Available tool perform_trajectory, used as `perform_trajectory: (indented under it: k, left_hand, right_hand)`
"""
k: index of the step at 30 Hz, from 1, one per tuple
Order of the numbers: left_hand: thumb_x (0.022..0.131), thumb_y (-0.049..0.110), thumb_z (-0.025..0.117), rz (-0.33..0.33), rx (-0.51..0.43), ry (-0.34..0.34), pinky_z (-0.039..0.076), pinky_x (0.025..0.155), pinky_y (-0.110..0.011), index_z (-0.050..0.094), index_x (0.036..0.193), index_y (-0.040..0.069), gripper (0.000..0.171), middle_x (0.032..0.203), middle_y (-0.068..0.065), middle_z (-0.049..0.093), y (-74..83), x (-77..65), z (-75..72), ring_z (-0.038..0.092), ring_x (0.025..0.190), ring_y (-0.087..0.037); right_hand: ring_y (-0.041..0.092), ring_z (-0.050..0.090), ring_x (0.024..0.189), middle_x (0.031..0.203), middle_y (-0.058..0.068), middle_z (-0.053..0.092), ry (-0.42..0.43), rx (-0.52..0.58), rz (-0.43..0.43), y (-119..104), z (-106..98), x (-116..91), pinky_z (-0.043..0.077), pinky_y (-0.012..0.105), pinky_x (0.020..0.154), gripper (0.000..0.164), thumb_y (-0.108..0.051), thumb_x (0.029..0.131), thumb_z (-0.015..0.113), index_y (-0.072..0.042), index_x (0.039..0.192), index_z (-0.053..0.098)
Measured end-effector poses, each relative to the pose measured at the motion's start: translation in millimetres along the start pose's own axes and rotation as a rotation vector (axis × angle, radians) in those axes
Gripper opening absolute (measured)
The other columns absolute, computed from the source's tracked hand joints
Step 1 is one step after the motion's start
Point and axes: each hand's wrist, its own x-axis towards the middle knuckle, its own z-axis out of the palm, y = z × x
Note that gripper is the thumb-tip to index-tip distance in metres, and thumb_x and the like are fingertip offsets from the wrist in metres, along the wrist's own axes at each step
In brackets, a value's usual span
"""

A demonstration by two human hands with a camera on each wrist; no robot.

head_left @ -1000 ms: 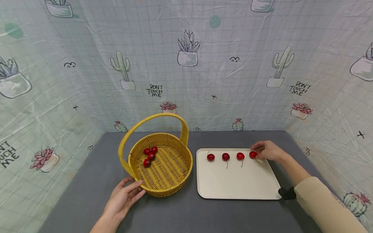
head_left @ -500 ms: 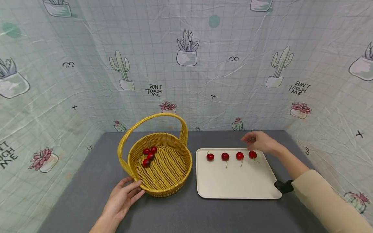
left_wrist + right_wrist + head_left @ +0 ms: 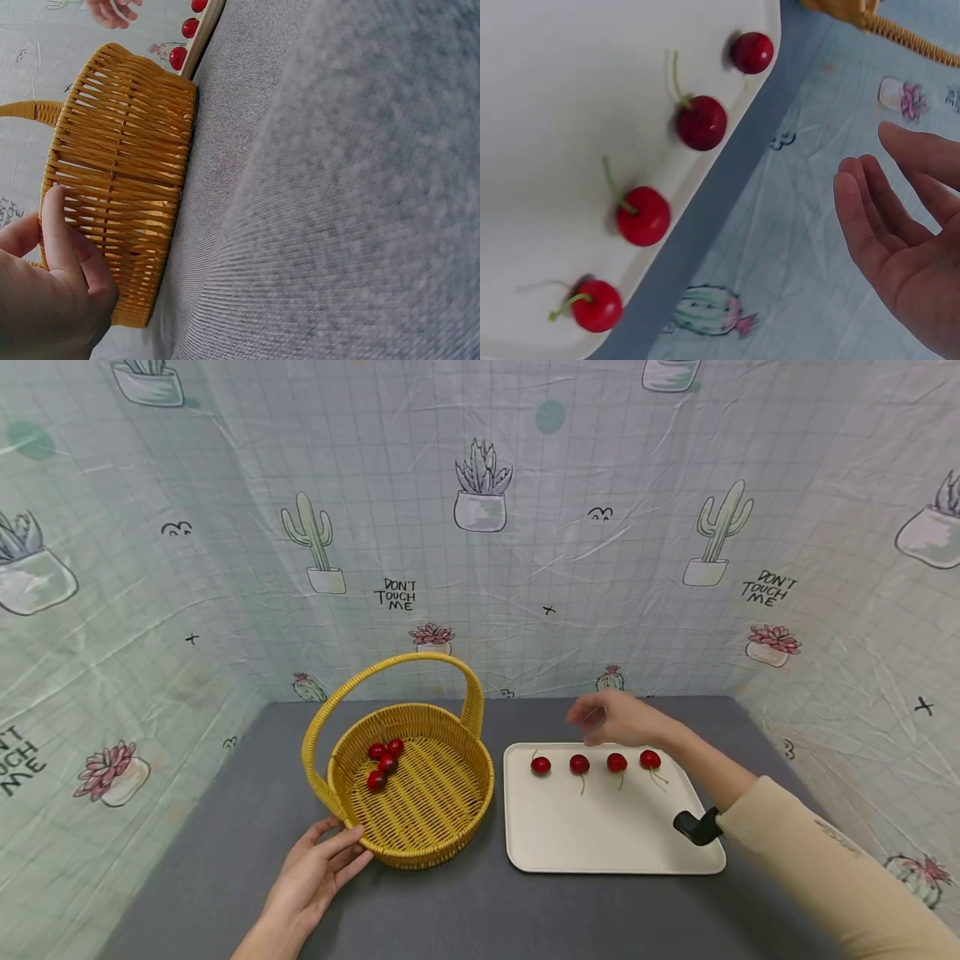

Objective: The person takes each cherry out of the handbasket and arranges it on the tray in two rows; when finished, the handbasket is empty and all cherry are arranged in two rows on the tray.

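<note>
A yellow wicker basket (image 3: 405,852) with a tall arched handle stands left of centre, with several dark red cherries (image 3: 387,763) inside at its left. My left hand (image 3: 311,872) holds the basket's near-left rim; in the left wrist view its fingers (image 3: 60,232) lie against the woven wall. To the right, a cream tray (image 3: 615,835) bears a row of several red cherries with stems along its far edge, among them a cherry (image 3: 701,122) in the right wrist view. My right hand (image 3: 622,718) hovers over the tray's far edge, fingers loosely bent, holding nothing.
Both basket and tray rest on a grey tabletop (image 3: 480,914), a narrow gap between them. A cactus-print curtain (image 3: 525,568) encloses the back and sides. The basket's handle (image 3: 420,656) arches high above its rim.
My right hand has let go of the rightmost cherry, lifted off the tray and moved left above the row. The left hand stays at the basket.
</note>
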Motion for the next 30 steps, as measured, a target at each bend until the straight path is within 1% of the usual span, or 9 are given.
perform_trajectory:
  k: [4, 8, 11, 15, 19, 22, 26, 30]
  left_hand:
    - [0.103, 0.006, 0.063, -0.003, -0.005, -0.003, 0.06, 0.092, -0.035, 0.033, 0.13, 0.009, 0.04, 0.119, -0.01, 0.061, -0.3, -0.3, -0.4, 0.069, 0.1, -0.019]
    - [0.102, 0.006, 0.065, -0.007, -0.009, -0.003, 0.06, 0.091, -0.035, 0.034, 0.129, 0.009, 0.041, 0.117, -0.01, 0.061, -0.3, -0.4, -0.6, 0.069, 0.099, -0.018]
    - [0.102, 0.006, 0.065, -0.006, -0.007, -0.011, 0.06, 0.092, -0.035, 0.033, 0.13, 0.009, 0.043, 0.118, -0.01, 0.061, 0.5, 0.2, -0.5, 0.069, 0.099, -0.019]
    - [0.103, 0.007, 0.064, -0.009, -0.005, -0.016, 0.06, 0.093, -0.035, 0.033, 0.129, 0.009, 0.041, 0.119, -0.011, 0.06, 1.1, -0.2, -1.2, 0.068, 0.1, -0.019]
    - [0.103, 0.007, 0.064, -0.015, -0.009, -0.014, 0.059, 0.093, -0.036, 0.033, 0.127, 0.009, 0.04, 0.119, -0.011, 0.06, 1.6, -1.8, -2.5, 0.069, 0.099, -0.019]
    - [0.103, 0.007, 0.065, -0.016, -0.014, -0.017, 0.059, 0.094, -0.036, 0.033, 0.128, 0.009, 0.04, 0.119, -0.011, 0.06, 1.9, -2.2, -2.5, 0.069, 0.099, -0.019]
    - [0.103, 0.007, 0.064, -0.015, -0.014, -0.013, 0.059, 0.093, -0.036, 0.033, 0.127, 0.01, 0.039, 0.119, -0.011, 0.059, 1.6, -1.6, -1.6, 0.069, 0.099, -0.019]
    - [0.103, 0.007, 0.064, -0.016, -0.014, -0.013, 0.06, 0.092, -0.035, 0.033, 0.125, 0.011, 0.038, 0.118, -0.011, 0.059, 0.6, -0.4, -0.7, 0.069, 0.098, -0.019]
  right_hand:
    - [0.034, 0.065, 0.108, 0.12, 0.015, 0.067, -0.012, -0.022, -0.066, -15.8, 5.5, 9.7, 0.06, 0.04, 0.088, 0.034, 0.005, 0.089, 0.075, 0.004, 0.122, 0.067]
    - [0.03, 0.067, 0.105, 0.117, 0.011, 0.068, -0.036, -0.042, -0.113, -33.8, 12.8, 19.1, 0.06, 0.037, 0.086, 0.032, 0.004, 0.089, 0.076, 0.001, 0.12, 0.069]
    - [0.026, 0.067, 0.104, 0.114, 0.007, 0.069, -0.063, -0.053, -0.128, -48.8, 19.5, 26.3, 0.06, 0.035, 0.086, 0.031, 0.003, 0.089, 0.077, -0.003, 0.119, 0.07]
    - [0.024, 0.067, 0.104, 0.113, 0.003, 0.069, -0.129, -0.078, -0.155, -67.0, 30.3, 38.8, 0.059, 0.033, 0.088, 0.03, 0.001, 0.091, 0.077, -0.006, 0.119, 0.07]
    - [0.021, 0.067, 0.105, 0.114, 0.003, 0.069, -0.185, -0.111, -0.182, -82.5, 40.3, 53.2, 0.059, 0.03, 0.087, 0.029, 0.0, 0.092, 0.077, -0.007, 0.119, 0.07]
    - [0.02, 0.067, 0.105, 0.116, 0.007, 0.069, -0.211, -0.123, -0.2, -92.8, 46.1, 64.0, 0.059, 0.029, 0.086, 0.03, 0.0, 0.092, 0.076, -0.007, 0.121, 0.069]
    - [0.02, 0.066, 0.106, 0.12, 0.01, 0.067, -0.249, -0.107, -0.228, -103.2, 53.9, 79.3, 0.059, 0.028, 0.086, 0.034, 0.0, 0.093, 0.074, -0.006, 0.126, 0.067]
    - [0.019, 0.065, 0.108, 0.119, 0.005, 0.066, -0.294, -0.08, -0.211, -107.3, 63.6, 94.2, 0.059, 0.027, 0.084, 0.038, -0.001, 0.094, 0.073, -0.005, 0.131, 0.064]
